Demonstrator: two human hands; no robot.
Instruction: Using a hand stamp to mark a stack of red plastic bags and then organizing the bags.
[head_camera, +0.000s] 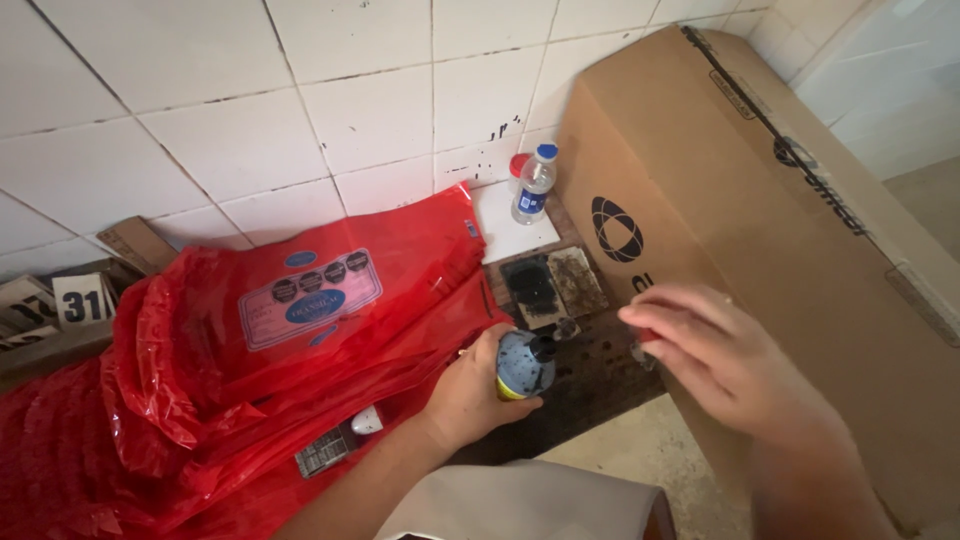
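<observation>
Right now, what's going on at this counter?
A person's left hand holds a small bottle with a grey, speckled top upright over a dark, stained board. The right hand hovers beside it, pinching something small and red that is too blurred to identify. A red plastic bag lies to the left, a large cardboard box to the right.

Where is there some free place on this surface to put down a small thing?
Free: the white tile left of the small water bottle, between red plastic bag and cardboard box; also the pale floor beside the box. Crowded: the dark surface between left hand, holding a small can, and right hand.
</observation>
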